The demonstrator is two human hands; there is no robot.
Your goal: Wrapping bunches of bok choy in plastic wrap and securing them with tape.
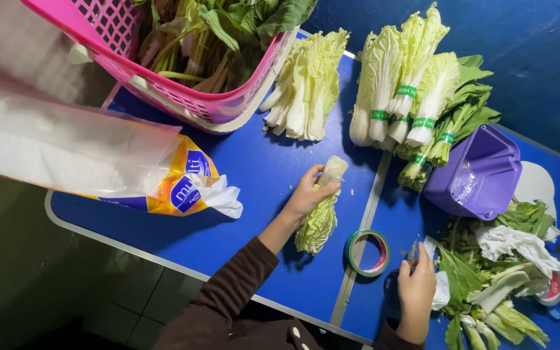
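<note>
- At table centre, left hand [307,193] is closed around a napa cabbage piece [319,217], which rests on the blue table [254,175].
- Right hand [416,290], near right, pinches a small blade [413,251]; grip detail unclear.
- Green tape roll [367,253] lies between the hands.
- Banded cabbage bundles [400,84] lie far right, pink basket [183,97] far left.

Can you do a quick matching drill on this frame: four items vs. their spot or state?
Items:
1. pink basket
2. tape roll
3. purple tub
4. cabbage piece

Place or state:
A. tipped on its side, beside the banded bundles
B. held in the left hand
C. top left, filled with leafy greens
D. flat on the table, between the two hands

Pairs: 1-C, 2-D, 3-A, 4-B
</note>
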